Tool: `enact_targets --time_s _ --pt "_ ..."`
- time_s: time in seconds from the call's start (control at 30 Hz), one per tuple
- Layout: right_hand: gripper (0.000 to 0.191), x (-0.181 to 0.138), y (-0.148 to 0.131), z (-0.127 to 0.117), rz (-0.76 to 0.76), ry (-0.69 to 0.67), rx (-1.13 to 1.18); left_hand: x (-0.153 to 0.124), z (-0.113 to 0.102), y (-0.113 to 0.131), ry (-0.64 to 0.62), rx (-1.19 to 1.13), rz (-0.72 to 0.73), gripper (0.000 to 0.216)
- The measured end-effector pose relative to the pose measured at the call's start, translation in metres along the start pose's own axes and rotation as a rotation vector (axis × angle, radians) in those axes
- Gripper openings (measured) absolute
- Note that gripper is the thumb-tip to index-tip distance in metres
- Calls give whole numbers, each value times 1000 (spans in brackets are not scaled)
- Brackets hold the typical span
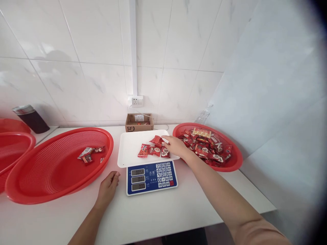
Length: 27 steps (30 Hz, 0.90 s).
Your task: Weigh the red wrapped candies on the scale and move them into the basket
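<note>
A blue-faced digital scale (151, 177) with a white tray (130, 148) stands mid-table. Several red snack packets (154, 149) lie on the tray. My right hand (176, 145) reaches over the tray's right side, its fingers on a red packet (156, 139) at the pile's top. My left hand (108, 189) rests on the table left of the scale, fingers loosely curled, holding nothing. A red basket (235, 162) to the right is full of red packets. A large red basket (51, 180) to the left holds a few packets (88, 153).
A small cardboard box (139, 123) sits against the tiled wall under a socket (135, 101). More red baskets (12, 143) and a dark canister (30, 118) stand far left. The table's front edge and right corner (270, 206) are close.
</note>
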State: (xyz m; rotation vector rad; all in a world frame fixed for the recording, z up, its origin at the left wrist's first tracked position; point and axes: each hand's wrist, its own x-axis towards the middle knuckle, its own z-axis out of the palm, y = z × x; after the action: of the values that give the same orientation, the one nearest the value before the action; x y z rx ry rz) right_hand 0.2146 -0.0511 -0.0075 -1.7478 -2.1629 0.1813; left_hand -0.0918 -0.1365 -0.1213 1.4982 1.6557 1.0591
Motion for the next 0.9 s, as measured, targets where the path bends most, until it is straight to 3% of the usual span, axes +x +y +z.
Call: enact_targets --time_s 0.1,0.2,0.5,0.73,0.83,0.9 --pt "37 7 -6 5 -60 -16 61 0 0 1 11 -8 1 37" --pt "36 4 -2 0 -65 49 132 0 0 3 6 -6 7 36" --pt "36 -38 65 -33 247 299 41 1 -1 0 1 -33 1 36" --pt "49 -70 77 -22 324 259 -157 2 3 -1 9 -49 -10 36" --pt "48 -79 72 -18 332 116 -70 -4 0 4 35 0 34 35" --pt "47 -84 69 -17 364 33 -8 -12 -6 10 92 100 137 30"
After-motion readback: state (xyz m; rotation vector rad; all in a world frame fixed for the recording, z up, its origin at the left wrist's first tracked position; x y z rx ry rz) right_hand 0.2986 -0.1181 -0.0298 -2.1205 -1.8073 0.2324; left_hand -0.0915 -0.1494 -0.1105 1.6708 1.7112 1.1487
